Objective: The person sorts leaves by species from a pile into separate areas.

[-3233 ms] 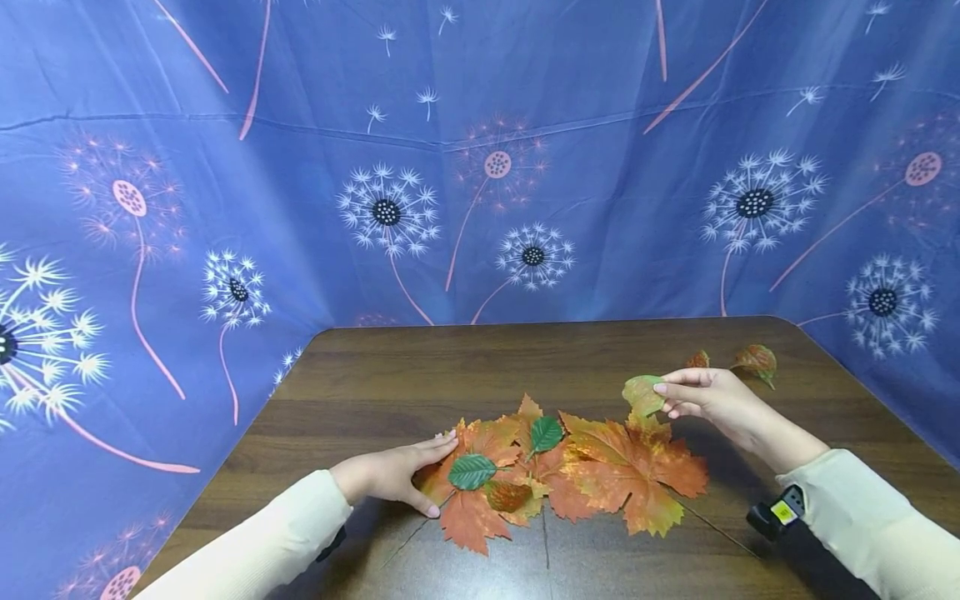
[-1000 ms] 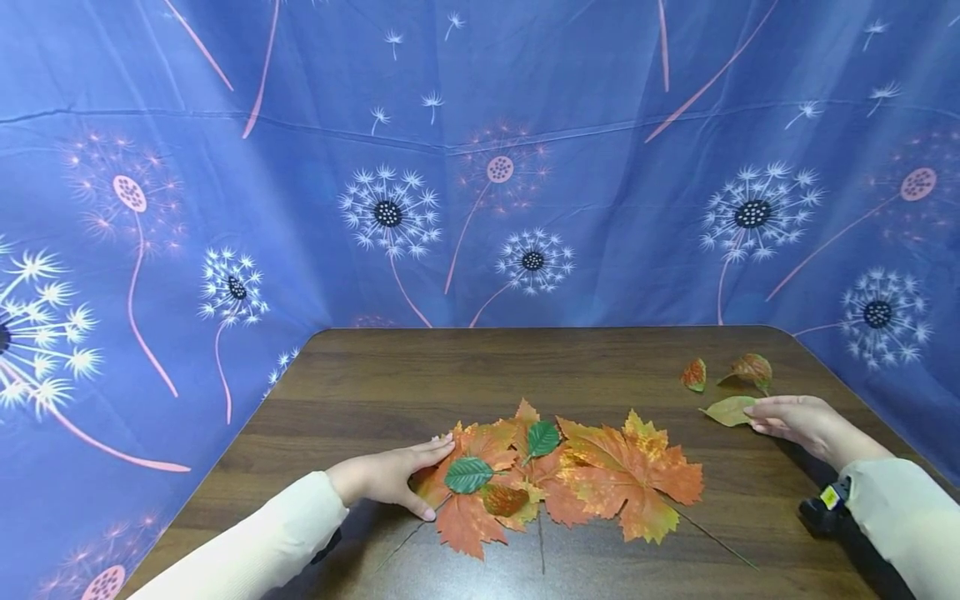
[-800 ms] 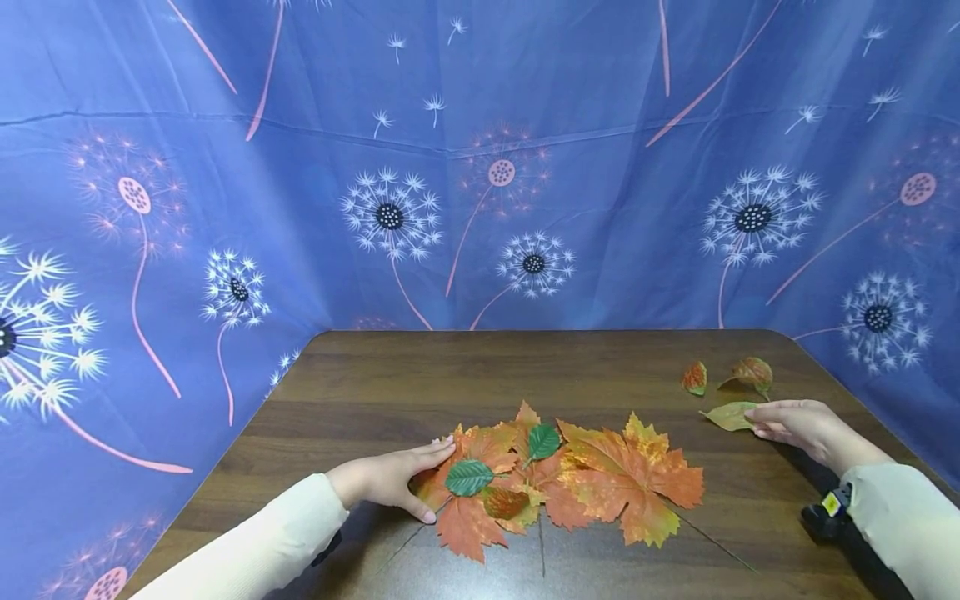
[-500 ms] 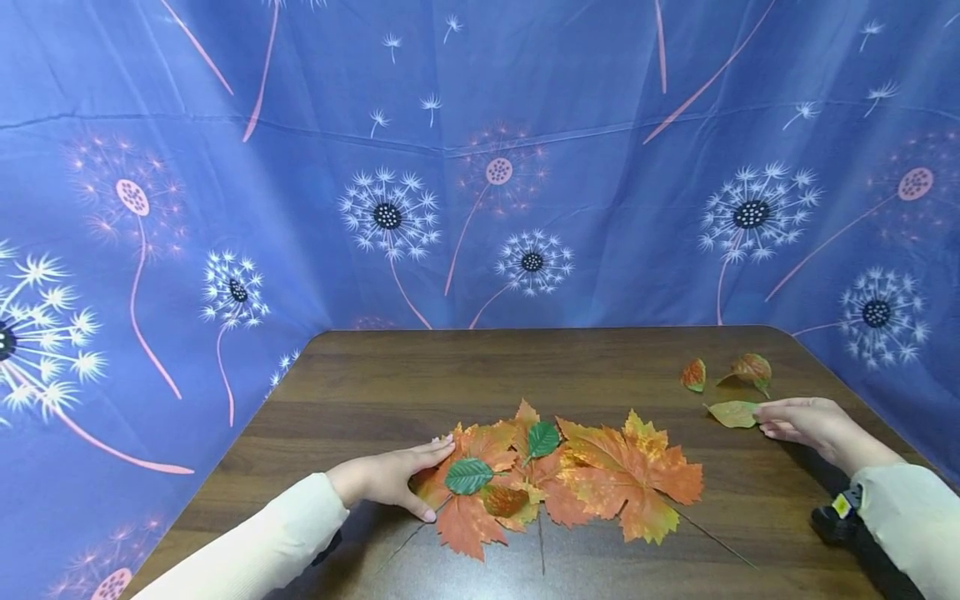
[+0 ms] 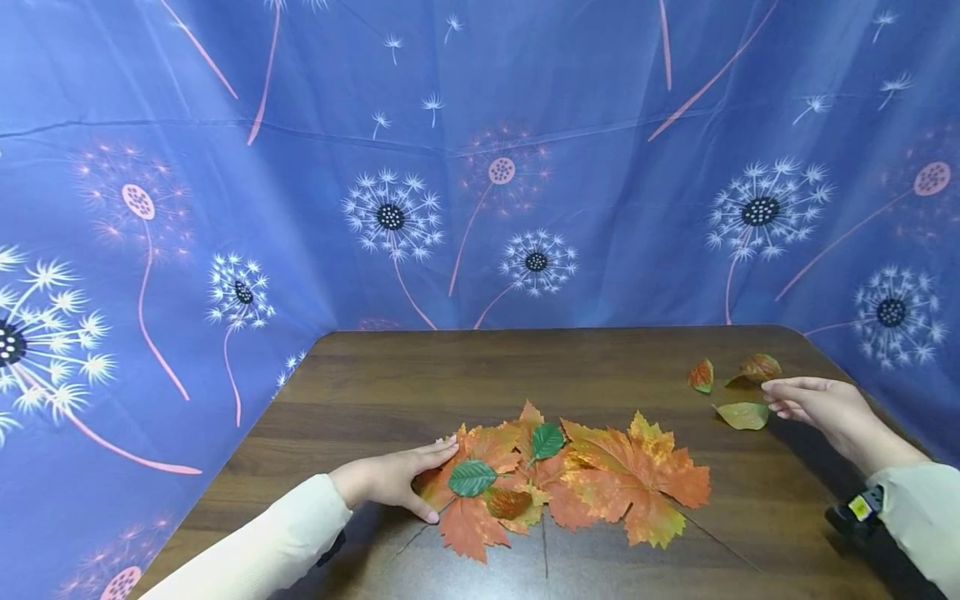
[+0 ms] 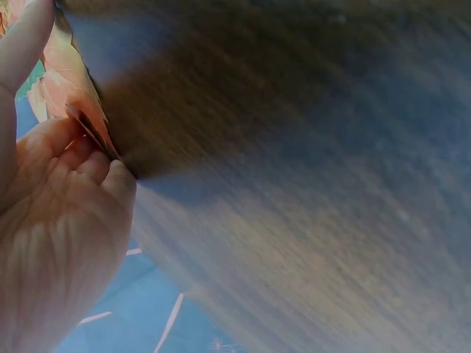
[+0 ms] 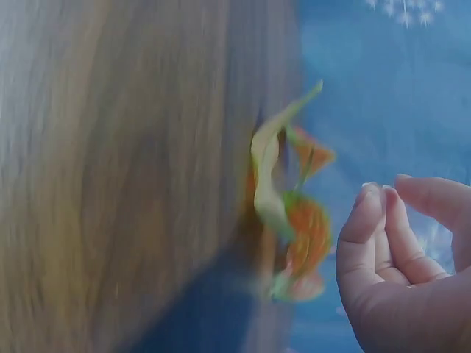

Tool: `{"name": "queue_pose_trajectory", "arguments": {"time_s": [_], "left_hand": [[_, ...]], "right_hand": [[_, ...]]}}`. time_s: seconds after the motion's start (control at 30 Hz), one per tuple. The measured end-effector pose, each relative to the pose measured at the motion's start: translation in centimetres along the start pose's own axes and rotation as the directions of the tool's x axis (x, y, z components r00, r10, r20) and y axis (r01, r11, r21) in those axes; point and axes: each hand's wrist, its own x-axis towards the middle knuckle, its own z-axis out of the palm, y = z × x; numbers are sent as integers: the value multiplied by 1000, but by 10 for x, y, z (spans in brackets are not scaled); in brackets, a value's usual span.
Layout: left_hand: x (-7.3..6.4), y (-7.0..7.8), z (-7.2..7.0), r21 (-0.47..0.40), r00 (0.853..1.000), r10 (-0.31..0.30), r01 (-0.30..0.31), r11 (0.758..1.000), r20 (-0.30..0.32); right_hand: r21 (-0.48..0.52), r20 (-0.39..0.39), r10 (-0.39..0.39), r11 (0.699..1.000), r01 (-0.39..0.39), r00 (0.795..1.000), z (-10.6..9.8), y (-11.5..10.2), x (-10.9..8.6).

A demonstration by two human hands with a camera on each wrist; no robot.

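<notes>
Against the left edge of a large orange maple leaf (image 5: 468, 533) rests my left hand (image 5: 390, 482), thumb spread and fingers along its border. Palm and bent fingertips show at the leaf edge in the left wrist view. A yellow-green leaf (image 5: 741, 416) lies on the table at the right. Just beside it, my right hand (image 5: 828, 408) hovers with nothing in it; in the right wrist view its fingers are loosely curled, thumb apart. Behind lie a small red-orange leaf (image 5: 702, 377) and a curled brownish leaf (image 5: 761, 367).
Maple leaves, among them an orange-yellow one (image 5: 637, 475), overlap in a row across the wooden table (image 5: 420, 375). Two green leaves, including one on the left (image 5: 472, 477), and a small brown-orange leaf (image 5: 507, 503) lie on top. A blue dandelion-print cloth (image 5: 600, 275) hangs behind.
My right hand carried the yellow-green leaf from over the maple leaves to the right, laid it down and let go, then drew slightly away. My left hand has stayed in place.
</notes>
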Motion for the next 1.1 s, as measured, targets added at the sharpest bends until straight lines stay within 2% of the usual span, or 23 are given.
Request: {"name": "queue_pose_trajectory", "arguments": {"time_s": [0.2, 0.4, 0.57, 0.7, 0.8, 0.97, 1.1], "left_hand": [[-1, -2, 2, 0, 1000, -10, 10, 1000, -3], [-1, -3, 0, -2, 1000, -9, 9, 1000, -14], [1, -6, 0, 20, 1000, 5, -4, 1000, -11], [2, -7, 1, 32, 1000, 13, -13, 999, -2], [3, -8, 1, 26, 1000, 10, -10, 1000, -4], [2, -6, 2, 12, 1000, 5, -5, 1000, -6], [1, -4, 1, 19, 1000, 16, -16, 1000, -7]], "right_hand": [[-12, 52, -43, 999, 44, 998, 25, -19, 1], [-67, 96, -52, 996, 58, 994, 47, -34, -2], [-68, 147, -41, 996, 51, 988, 67, -40, -9], [-10, 196, -89, 996, 93, 976, 85, -47, -11], [28, 242, -139, 990, 136, 960, 99, -55, -10], [6, 296, -149, 988, 154, 943, 125, -71, -8], [-21, 323, -143, 987, 158, 935, 146, -76, -5]]}}
